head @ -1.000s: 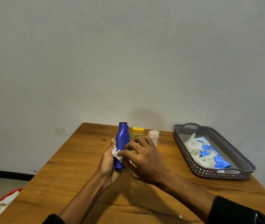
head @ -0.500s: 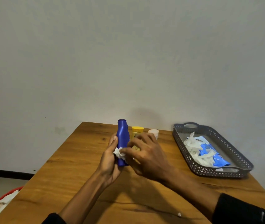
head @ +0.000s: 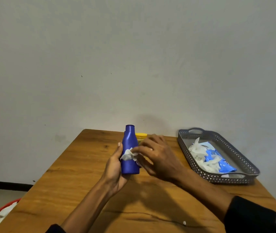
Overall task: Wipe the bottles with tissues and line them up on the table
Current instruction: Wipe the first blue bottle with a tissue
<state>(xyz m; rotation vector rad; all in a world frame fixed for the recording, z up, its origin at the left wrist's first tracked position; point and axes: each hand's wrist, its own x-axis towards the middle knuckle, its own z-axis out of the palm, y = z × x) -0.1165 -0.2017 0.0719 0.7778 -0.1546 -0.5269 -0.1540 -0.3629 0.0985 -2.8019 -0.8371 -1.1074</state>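
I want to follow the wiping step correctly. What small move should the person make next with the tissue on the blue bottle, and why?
Probably slide the tissue down the blue bottle toward its base. The right hand presses the tissue at mid-height, while the left hand holds the bottle upright, so the lower part seems not yet wiped.

Tray (head: pixel 182 142) right of bottle (head: pixel 129 163) on table (head: pixel 76 174)

Both forearms reached in from the lower edge toward the frame's centre. The left hand (head: pixel 115 167) curled its grip round a blue bottle (head: pixel 130 153), thumb up its left side. The right hand (head: pixel 157 157) pinched a white tissue (head: pixel 128 155) against it, fingers bent.
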